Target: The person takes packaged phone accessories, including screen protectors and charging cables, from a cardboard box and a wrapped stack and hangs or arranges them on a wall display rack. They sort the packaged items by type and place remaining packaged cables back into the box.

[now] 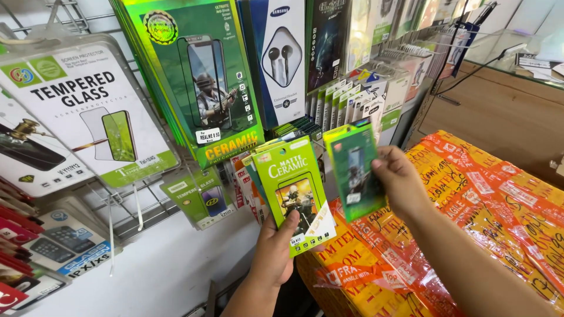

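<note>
While hung on wire rack hooks (126,205), flat screen-protector packs (88,111) crowd far left. Left hand (273,249) closed on fanned stack of light-green packs (294,191), thumb across front. Right hand (399,182) pinching dark-green pack (354,170) by right edge, raised. Judged light, stiff, glossy, fragile inside; best gripped at edges. Taped orange carton (487,205) below right, sealed, contents hidden.

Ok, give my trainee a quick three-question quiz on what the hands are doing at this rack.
1. True or false: the left hand grips a fanned stack of packets.
2. What does the right hand hold? A) one green packet B) earphones C) tape
3. What lies under the right forearm?

Key: 1 true. 2 A. 3 an orange and yellow taped parcel.
</note>
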